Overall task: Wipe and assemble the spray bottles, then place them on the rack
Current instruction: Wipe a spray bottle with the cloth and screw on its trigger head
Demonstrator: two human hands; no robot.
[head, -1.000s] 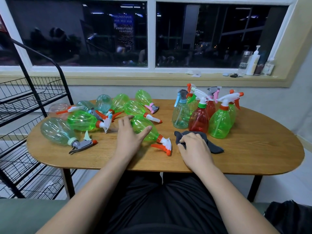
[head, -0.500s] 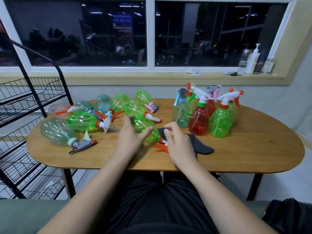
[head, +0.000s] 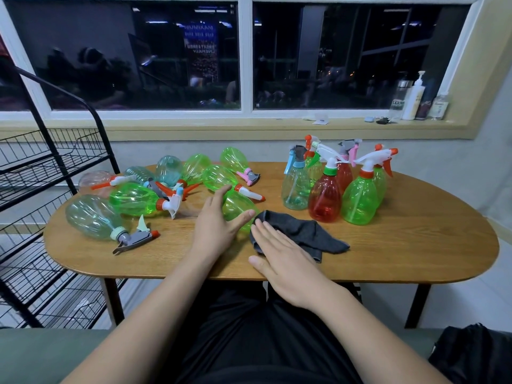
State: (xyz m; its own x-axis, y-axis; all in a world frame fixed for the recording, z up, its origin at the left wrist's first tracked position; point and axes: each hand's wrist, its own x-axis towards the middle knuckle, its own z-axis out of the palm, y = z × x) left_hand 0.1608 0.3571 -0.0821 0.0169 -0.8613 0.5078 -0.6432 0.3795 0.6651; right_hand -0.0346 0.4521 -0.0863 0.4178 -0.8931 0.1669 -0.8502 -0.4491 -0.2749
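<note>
Change over the last half second: dark grey fabric cloth (head: 304,234) dragged left across the oval wooden table (head: 415,245), up against the translucent green plastic spray bottle (head: 238,206) lying on its side near mid-table. Trigger head out of view, probably under the cloth. Wiping stage about to begin.

Right hand (head: 285,261): pinch released; now flat, fingers straight, pressing the cloth's near edge.

Left hand (head: 213,225): splayed, uncurled, resting on the bottle body to steady it.

Oval wooden table (head: 415,242) — pump bottle (head: 413,102) on windowsill (head: 194,126).
</note>
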